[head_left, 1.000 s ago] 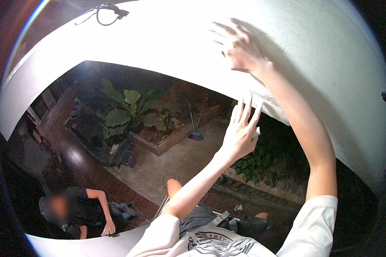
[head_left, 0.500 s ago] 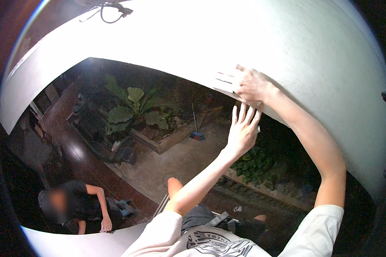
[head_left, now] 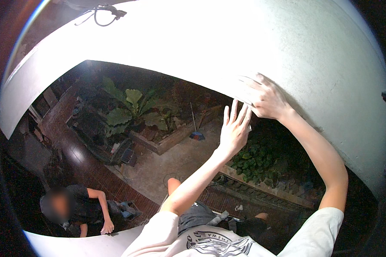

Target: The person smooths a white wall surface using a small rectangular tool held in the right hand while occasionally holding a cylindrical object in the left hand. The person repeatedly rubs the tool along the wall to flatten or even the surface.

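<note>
A broad white panel (head_left: 330, 64) fills the top and right of the view, so brightly lit in the middle that its surface is washed out. My right hand (head_left: 268, 99) lies against it at its lower edge, fingers stretched out to the left. Just below, my left hand (head_left: 235, 130) reaches up to the same edge, its fingers extended and slightly apart. Its fingertips meet the edge near my right hand. A small pale bit shows beside the left palm; what it is cannot be made out.
Another person (head_left: 79, 210) at lower left rests a hand on a white surface (head_left: 85, 243). Below are a leafy plant (head_left: 134, 97), a blue-headed broom (head_left: 197, 135), a dark bin (head_left: 129, 157) and low bushes (head_left: 261, 162). A dark cable (head_left: 105, 15) hangs at the top left.
My right hand has slid right and slightly down along the panel's edge. My left hand has shifted a little to the left, still at the edge.
</note>
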